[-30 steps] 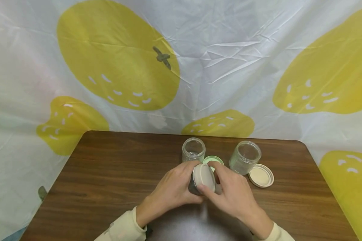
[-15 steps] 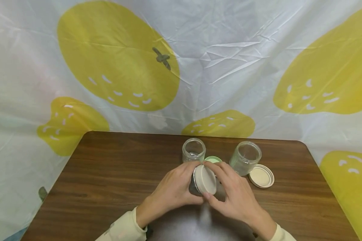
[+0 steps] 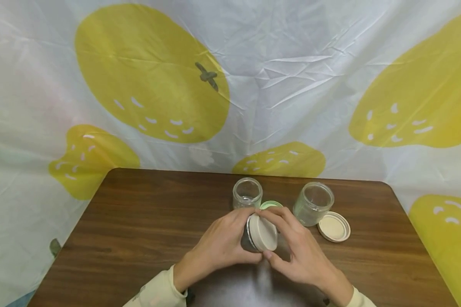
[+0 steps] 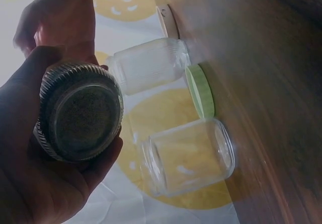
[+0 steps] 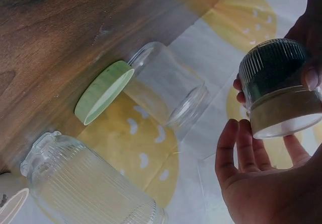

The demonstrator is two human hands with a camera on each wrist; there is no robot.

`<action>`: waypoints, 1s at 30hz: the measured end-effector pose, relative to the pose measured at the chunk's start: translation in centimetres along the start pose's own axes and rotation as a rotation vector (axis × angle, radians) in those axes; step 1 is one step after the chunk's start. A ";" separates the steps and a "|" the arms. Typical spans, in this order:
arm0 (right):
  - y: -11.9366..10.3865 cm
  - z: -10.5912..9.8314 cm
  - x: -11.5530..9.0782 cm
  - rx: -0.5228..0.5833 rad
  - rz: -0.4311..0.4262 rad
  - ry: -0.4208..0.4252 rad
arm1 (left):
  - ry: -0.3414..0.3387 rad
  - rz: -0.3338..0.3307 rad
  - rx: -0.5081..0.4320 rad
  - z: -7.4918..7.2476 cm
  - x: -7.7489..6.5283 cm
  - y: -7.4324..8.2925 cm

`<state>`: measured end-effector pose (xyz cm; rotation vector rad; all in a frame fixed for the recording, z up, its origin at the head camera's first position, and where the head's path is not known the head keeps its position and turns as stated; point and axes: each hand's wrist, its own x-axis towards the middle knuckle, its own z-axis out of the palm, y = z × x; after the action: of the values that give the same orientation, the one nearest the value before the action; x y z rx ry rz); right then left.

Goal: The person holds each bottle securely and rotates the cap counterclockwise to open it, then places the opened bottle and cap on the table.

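Observation:
My left hand (image 3: 223,239) grips a small ribbed glass jar (image 3: 246,239) with dark contents, tilted so that its cream lid (image 3: 264,233) faces right and toward me. In the left wrist view the round base of the jar (image 4: 83,118) shows between thumb and fingers. Around the lid's edge lies my right hand (image 3: 305,247), its index finger at the top and thumb at the bottom. The right wrist view shows the lid (image 5: 284,110) sitting on the jar's mouth, with fingertips at its rim. Both hands are above the table.
Behind my hands stand a clear glass jar (image 3: 247,194) and, further right, a larger ribbed one (image 3: 312,209), both uncovered. Between them is a green lid (image 3: 271,204), partly hidden. A cream lid (image 3: 334,227) lies inside-up at the right. Patterned cloth (image 3: 292,106) hangs behind the table (image 3: 157,213).
My right fingers have shifted round the lid; the thumb has slid from its face to the lower edge. My left hand keeps its hold on the jar, almost still.

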<state>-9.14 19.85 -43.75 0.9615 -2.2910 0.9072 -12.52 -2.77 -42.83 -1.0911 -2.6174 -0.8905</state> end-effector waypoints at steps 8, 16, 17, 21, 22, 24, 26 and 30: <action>0.0 0.0 -0.2 0.024 0.044 -0.013 | 0.004 0.025 0.012 0.0 0.0 0.0; 0.3 0.2 -0.1 0.087 0.094 -0.001 | 0.016 0.040 0.027 0.0 0.0 -0.1; 0.3 0.2 -0.1 0.088 0.108 0.005 | 0.018 0.043 0.030 0.0 0.0 -0.1; -0.4 0.1 -0.1 0.043 0.202 0.028 | 0.017 0.058 0.042 0.0 0.2 -0.1; -0.7 0.0 -0.1 0.014 0.237 0.031 | 0.017 0.061 0.044 0.0 0.2 -0.1; -1.2 -0.1 -0.1 -0.038 0.309 0.030 | 0.016 0.061 0.044 0.1 0.2 0.0; -1.7 -0.1 -0.1 -0.085 0.377 0.018 | 0.015 0.060 0.042 0.1 0.2 0.0; -2.5 -0.2 0.1 -0.214 0.504 -0.038 | 0.024 0.064 0.041 0.2 0.1 0.1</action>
<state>-7.30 18.62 -42.56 0.3134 -2.6505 0.8100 -12.50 -2.58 -42.91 -1.1391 -2.5546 -0.8279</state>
